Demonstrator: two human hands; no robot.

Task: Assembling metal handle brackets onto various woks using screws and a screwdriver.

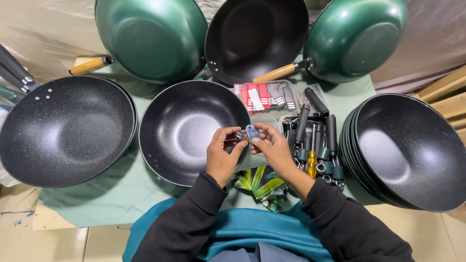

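My left hand (pixel 222 156) and my right hand (pixel 273 146) meet above the right rim of a black speckled wok (pixel 184 127). Together their fingertips pinch a small metal handle bracket (pixel 250 133), greyish-blue and shiny. My left thumb and fingers grip its left end, and my right fingers grip its right end. Both arms wear black sleeves.
A tray of black pan handles (pixel 315 140) with a yellow-handled screwdriver (pixel 311 162) lies right of my hands. A stack of black woks (pixel 412 150) stands at the right, another black wok (pixel 63 131) at the left. Green woks (pixel 150 36) lean behind. A green patterned packet (pixel 264 187) lies below my hands.
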